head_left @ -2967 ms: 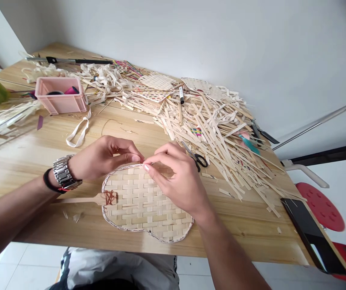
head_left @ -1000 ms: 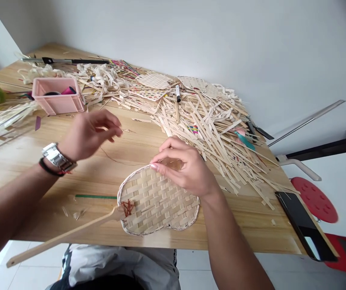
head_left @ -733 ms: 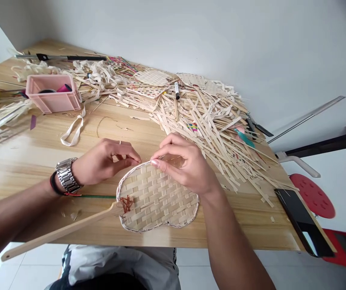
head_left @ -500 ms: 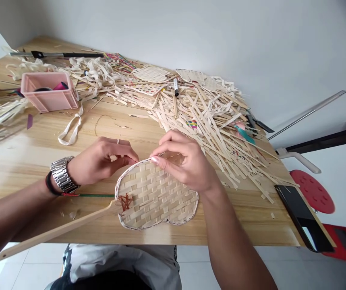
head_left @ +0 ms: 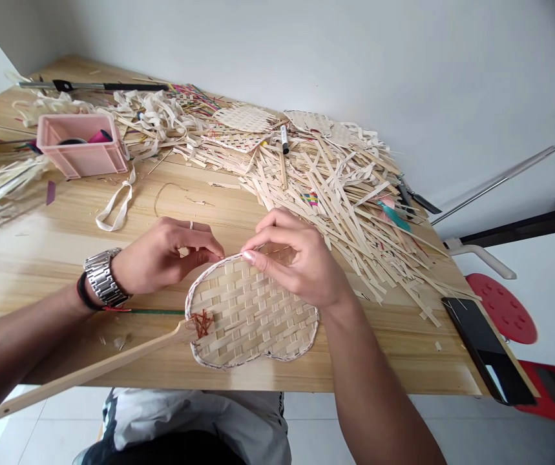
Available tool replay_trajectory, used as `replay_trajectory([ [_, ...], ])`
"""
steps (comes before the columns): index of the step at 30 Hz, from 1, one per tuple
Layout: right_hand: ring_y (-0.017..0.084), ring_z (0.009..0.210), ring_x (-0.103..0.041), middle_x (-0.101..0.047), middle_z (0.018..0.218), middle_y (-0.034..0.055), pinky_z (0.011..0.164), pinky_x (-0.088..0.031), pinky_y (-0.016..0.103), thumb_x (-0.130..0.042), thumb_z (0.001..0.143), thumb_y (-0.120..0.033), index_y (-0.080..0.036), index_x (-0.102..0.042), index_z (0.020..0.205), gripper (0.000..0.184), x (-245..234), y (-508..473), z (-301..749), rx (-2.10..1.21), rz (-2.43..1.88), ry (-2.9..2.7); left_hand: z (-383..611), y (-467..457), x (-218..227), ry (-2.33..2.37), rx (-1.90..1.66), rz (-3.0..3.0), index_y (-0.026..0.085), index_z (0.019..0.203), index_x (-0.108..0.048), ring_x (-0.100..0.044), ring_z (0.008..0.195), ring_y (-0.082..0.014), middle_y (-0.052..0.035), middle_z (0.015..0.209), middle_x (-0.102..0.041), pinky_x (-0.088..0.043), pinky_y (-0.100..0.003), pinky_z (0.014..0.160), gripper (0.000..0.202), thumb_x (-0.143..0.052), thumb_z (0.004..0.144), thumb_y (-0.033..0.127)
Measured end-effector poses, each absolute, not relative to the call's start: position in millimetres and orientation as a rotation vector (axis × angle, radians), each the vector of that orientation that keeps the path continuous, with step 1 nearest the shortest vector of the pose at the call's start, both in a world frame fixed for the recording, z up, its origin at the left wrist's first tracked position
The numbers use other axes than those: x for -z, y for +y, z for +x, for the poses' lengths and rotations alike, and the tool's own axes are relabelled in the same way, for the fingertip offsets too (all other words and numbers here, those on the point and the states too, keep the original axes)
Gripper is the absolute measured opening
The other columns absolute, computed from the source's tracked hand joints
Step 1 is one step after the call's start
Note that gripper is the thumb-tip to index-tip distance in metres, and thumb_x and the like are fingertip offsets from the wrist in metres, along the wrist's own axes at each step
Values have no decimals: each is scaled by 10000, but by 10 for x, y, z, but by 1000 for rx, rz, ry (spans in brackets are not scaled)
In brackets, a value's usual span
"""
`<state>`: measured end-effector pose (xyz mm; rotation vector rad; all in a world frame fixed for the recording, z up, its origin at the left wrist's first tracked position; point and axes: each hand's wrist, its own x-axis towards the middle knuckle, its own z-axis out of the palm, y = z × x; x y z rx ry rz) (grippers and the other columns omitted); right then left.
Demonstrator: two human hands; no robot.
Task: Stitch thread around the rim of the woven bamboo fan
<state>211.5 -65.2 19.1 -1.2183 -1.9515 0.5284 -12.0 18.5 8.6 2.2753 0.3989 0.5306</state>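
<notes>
A heart-shaped woven bamboo fan (head_left: 251, 316) lies on the wooden table (head_left: 44, 271), its rim bound with thin strips. My right hand (head_left: 296, 258) rests on its upper edge, fingertips pressing the rim. My left hand (head_left: 165, 248) pinches at the rim's upper left, apparently on a thin strand (head_left: 219, 257) too fine to see well. A wooden handle (head_left: 88, 368) runs from the fan toward the lower left, past the table edge. Red-brown binding (head_left: 202, 323) crosses the joint of handle and fan.
A large pile of bamboo strips (head_left: 335, 187) lies beyond my right hand, with a black marker (head_left: 284, 139) on it. A pink crate (head_left: 81, 145) stands at the back left. A white ribbon loop (head_left: 115, 210) lies nearer. A dark tablet (head_left: 483, 349) sits at the right edge.
My left hand has come back down from above the table to the fan's rim. The fan has turned, swinging its handle toward the lower left. My right hand stays on the rim.
</notes>
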Motion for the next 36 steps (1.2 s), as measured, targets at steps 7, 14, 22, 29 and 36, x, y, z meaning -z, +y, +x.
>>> replay_trajectory([
  [7, 147, 792, -557, -592, 835, 24, 753, -449, 337, -673, 862, -218, -181, -724, 843, 66, -181, -642, 2113, -525, -1224, -1956, -140, 197, -68, 344, -546, 2316, 282, 979, -687, -638, 703, -184, -32, 839, -706, -486, -357, 618, 216, -475, 940, 282],
  [14, 147, 794, -556, -586, 840, 25, 749, -452, 337, -671, 865, -220, -182, -727, 848, 70, -175, -648, 2112, -531, -1238, -1952, -144, 216, -53, 306, -560, 2366, 268, 970, -680, -630, 677, -167, -30, 822, -701, -472, -333, 586, 202, -481, 937, 271],
  [22, 141, 800, -559, -589, 838, 28, 753, -449, 328, -672, 866, -209, -165, -731, 851, 75, -176, -646, 2098, -522, -1244, -1969, -143, 205, -72, 265, -560, 2373, 243, 985, -683, -632, 678, -162, -45, 833, -705, -479, -322, 590, 220, -468, 938, 250],
  [29, 144, 815, -563, -591, 857, 21, 779, -448, 336, -672, 868, -219, -178, -732, 866, 73, -151, -656, 2078, -568, -1271, -1972, -148, 200, -73, 228, -589, 2421, 194, 976, -697, -613, 674, -154, -65, 814, -695, -467, -304, 594, 232, -470, 931, 177],
  [36, 148, 829, -561, -596, 853, 26, 796, -445, 337, -683, 861, -215, -165, -736, 856, 73, -142, -650, 2060, -556, -1262, -1983, -139, 194, -44, 255, -606, 2400, 133, 922, -711, -609, 672, -111, -59, 808, -702, -452, -241, 616, 205, -511, 932, 87],
])
